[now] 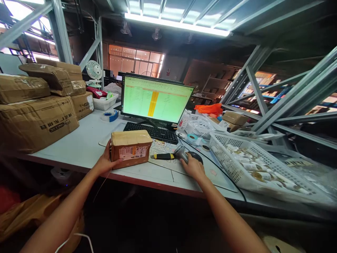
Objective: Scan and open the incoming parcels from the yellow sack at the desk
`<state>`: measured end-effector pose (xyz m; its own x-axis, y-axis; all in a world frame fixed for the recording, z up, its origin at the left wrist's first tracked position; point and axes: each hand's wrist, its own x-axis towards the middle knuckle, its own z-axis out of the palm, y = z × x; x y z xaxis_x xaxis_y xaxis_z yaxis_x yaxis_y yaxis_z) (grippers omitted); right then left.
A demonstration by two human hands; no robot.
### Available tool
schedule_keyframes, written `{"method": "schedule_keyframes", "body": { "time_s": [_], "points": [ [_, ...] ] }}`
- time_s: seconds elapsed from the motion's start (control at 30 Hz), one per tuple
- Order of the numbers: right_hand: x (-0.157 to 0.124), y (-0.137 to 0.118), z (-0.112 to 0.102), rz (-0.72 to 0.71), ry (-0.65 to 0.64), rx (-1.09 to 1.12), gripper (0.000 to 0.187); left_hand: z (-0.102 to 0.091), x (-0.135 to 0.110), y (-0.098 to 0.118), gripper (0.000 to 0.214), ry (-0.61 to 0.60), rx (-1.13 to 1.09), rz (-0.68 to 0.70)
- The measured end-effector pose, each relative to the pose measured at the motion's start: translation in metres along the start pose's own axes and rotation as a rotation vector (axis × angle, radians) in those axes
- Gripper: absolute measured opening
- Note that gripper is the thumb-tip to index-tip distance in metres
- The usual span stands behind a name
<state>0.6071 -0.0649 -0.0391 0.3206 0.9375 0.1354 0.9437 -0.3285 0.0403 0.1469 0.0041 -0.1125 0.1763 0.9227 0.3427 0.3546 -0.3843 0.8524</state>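
Left hand (105,162): gripping the taped cardboard parcel (131,148) by its side, right now!
Right hand (193,167): closed around the grey barcode scanner (181,154), yellow box cutter (162,156) just beside.

The left hand (105,162) grips a taped cardboard parcel (131,149) at eleven o'clock; at one o'clock, the right hand (193,168) holds a barcode scanner (181,154) just beside a yellow utility knife (162,156).

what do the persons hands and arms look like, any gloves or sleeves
The left hand and right hand are bare, with no gloves, and both forearms show no sleeves, watch or bracelet. A thin white cord lies beside the left one.
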Motion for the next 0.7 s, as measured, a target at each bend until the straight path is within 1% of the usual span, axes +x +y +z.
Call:
{"method": "schedule_keyframes", "body": {
  "time_s": [0.07,0.13,0.23,0.3,0.4,0.47,0.57,0.7],
  "points": [
    [0.005,-0.003,-0.002,0.011,-0.052,-0.026,0.064,0.002,-0.002,0.0,0.129,-0.009,0.0,-0.011],
    [0.016,-0.01,-0.013,0.024,-0.039,-0.027,0.061,0.003,-0.002,-0.001,0.129,-0.013,0.002,-0.036],
    [0.053,-0.03,-0.034,0.013,0.08,0.04,0.053,0.002,-0.001,-0.002,0.131,-0.005,0.005,-0.068],
    [0.084,-0.047,-0.038,-0.046,0.013,0.088,0.051,0.002,0.0,-0.003,0.131,-0.001,-0.021,-0.059],
    [0.125,-0.07,-0.027,-0.104,-0.108,0.114,0.052,0.001,0.001,-0.003,0.131,-0.002,-0.066,-0.04],
    [0.143,-0.081,-0.016,-0.091,-0.125,0.116,0.059,0.001,0.0,-0.004,0.131,-0.019,-0.034,-0.049],
    [0.159,-0.09,-0.003,-0.056,-0.153,0.109,0.062,0.0,0.0,-0.006,0.13,-0.018,0.042,-0.058],
    [0.173,-0.097,0.005,-0.032,-0.216,0.089,0.051,0.001,-0.002,-0.008,0.125,0.001,0.053,-0.075]
  ]
}}
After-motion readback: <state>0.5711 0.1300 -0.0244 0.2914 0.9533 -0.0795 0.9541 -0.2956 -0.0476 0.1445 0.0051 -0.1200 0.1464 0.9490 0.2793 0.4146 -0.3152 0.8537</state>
